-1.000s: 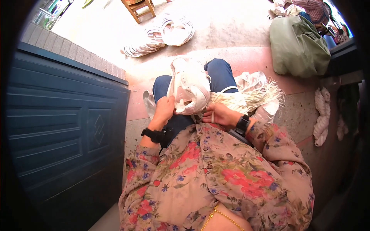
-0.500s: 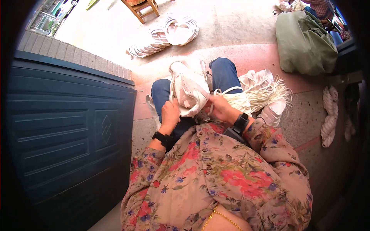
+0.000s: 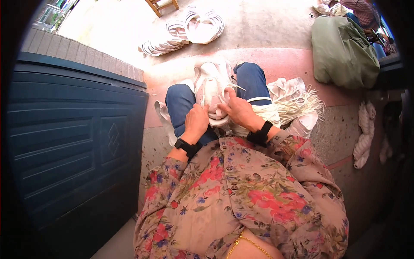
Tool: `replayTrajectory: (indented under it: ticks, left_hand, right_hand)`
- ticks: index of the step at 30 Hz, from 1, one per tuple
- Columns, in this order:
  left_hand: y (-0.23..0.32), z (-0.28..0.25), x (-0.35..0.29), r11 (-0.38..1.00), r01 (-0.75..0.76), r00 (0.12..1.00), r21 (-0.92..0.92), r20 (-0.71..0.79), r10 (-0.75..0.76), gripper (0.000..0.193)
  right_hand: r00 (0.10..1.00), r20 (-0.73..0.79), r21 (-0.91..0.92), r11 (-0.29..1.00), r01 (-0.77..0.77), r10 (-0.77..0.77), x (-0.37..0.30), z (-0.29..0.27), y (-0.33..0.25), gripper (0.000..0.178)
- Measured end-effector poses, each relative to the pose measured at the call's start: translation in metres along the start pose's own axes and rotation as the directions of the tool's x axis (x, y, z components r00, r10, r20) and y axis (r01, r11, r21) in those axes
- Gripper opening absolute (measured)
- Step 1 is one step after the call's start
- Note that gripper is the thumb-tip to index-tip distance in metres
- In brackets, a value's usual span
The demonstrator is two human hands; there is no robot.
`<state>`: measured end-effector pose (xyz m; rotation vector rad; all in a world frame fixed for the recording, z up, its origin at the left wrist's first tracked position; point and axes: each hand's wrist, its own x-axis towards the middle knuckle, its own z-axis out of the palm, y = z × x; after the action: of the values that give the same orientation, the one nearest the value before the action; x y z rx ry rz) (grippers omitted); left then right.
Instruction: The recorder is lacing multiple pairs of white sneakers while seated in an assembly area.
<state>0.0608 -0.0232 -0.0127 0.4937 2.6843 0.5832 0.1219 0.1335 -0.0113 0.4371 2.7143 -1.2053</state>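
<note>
Between my knees rests a pale white-and-pink sneaker, its toe pointing away from me. My left hand is closed at the shoe's left edge, fingertips pinching it near the opening. Over the right side of the shoe, my right hand has its fingers bent in, thumb near the tongue. A white shoelace sticks out by its fingertips and seems pinched there; the fingers partly hide it. A bundle of cream laces hangs at my right knee, with a strand looped across the jeans.
White shoes lie right of my knee. Strung white bundles sit on the floor ahead. A green sack stands at far right, near another person's checked sleeve. A blue door stands left; a wooden chair is ahead.
My right hand has moved up and left from beside the shoe's opening onto its lacing. The shoe has turned more upright between my hands. My left hand has shifted slightly right.
</note>
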Motion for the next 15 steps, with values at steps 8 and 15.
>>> replayTrajectory:
  ticks: [8, 15]
  left_hand:
    - [-0.008, 0.003, 0.003, 0.994, 0.046, 0.99, -0.097, 0.14, -0.032, 0.038]
    - [0.001, -0.016, -0.031, 0.951, -0.236, 0.97, 0.198, -0.001, 0.241, 0.026]
  right_hand:
    - [0.988, -0.156, 0.208, 0.978, 0.018, 0.015, -0.01, 0.026, 0.014, 0.055]
    - [0.963, -0.253, 0.352, 0.917, 0.186, -0.098, -0.006, 0.006, 0.011, 0.023]
